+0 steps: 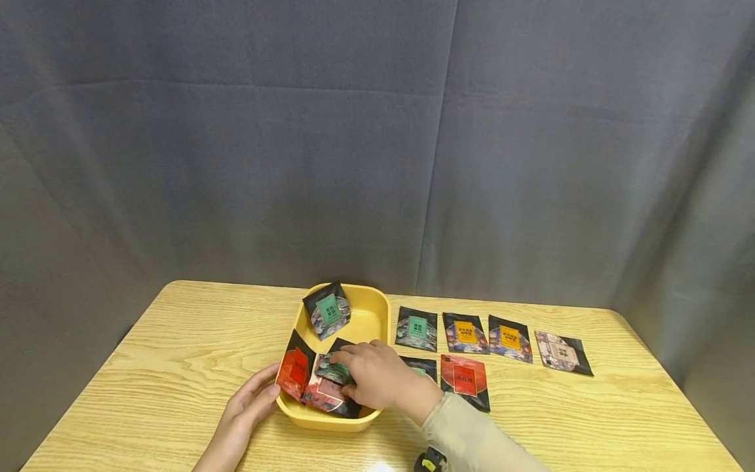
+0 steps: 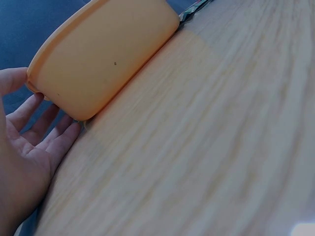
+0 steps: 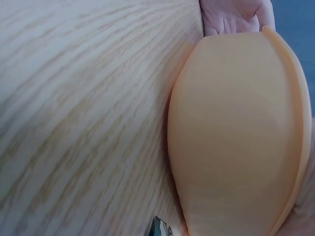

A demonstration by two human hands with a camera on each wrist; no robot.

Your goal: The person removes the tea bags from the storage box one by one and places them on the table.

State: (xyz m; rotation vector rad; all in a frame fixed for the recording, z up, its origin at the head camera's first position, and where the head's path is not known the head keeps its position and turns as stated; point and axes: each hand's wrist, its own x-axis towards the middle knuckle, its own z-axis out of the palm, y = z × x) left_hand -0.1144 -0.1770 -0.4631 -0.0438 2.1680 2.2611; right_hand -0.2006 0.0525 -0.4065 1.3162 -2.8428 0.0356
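A yellow plastic bin holds several flat sachets. My left hand is at its left side, thumb and fingertips against the outer wall and rim, fingers fairly straight. My right hand reaches down into the bin from the right. Between its fingers and thumb it pinches a dark sachet with a green picture, partly hidden by the hand. Under that lies a pink-and-black sachet. A red-labelled sachet leans on the left wall, and a green-labelled sachet leans at the back.
Right of the bin lie a green-labelled sachet, two orange-labelled sachets, a pale pink sachet and a red sachet. Another green-labelled one is partly behind the right wrist. A dark curtain hangs behind the wooden table.
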